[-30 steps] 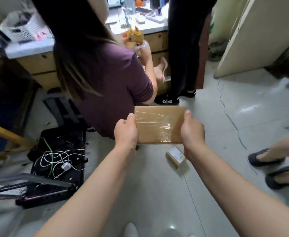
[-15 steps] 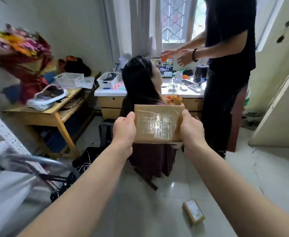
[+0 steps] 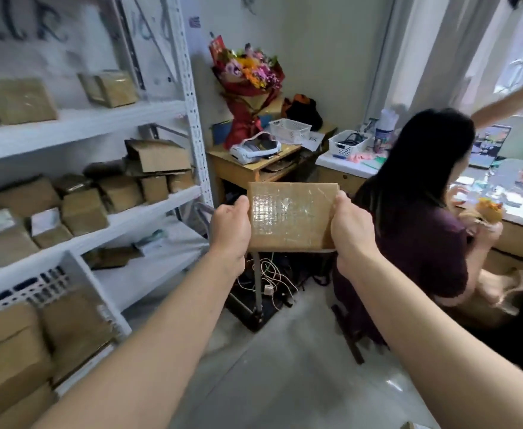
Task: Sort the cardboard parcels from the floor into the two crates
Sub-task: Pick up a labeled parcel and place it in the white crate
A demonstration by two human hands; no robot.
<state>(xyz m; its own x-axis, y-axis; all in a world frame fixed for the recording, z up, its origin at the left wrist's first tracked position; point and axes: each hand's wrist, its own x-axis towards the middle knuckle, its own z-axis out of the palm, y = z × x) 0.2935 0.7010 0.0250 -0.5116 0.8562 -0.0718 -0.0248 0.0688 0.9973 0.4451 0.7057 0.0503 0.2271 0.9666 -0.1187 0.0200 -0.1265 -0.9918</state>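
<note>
A small room with a pale glossy floor [image 3: 285, 373]. At left stands a white perforated-steel shelf rack [image 3: 192, 97]; its shelves carry brown cardboard cartons [image 3: 83, 209], several sealed with clear tape. At lower left, a white slotted plastic crate [image 3: 34, 286] holds more brown cartons. Dark marker writing on the wall above the rack is too blurred to read. A wrapped flower bouquet [image 3: 247, 72] stands on a wooden counter [image 3: 238, 170] at the back. A seated person [image 3: 421, 236] in a dark purple top is at right.

The parcel [image 3: 291, 218] is flat, rectangular, brown cardboard, its face covered with glossy, wrinkled clear tape; no label is legible. It is held upright in mid-air at frame centre, above the floor. The left hand [image 3: 230, 233] grips its left edge and the right hand [image 3: 351, 235] its right edge. Each thumb lies on the front face; the remaining fingers are hidden behind the parcel.
</note>
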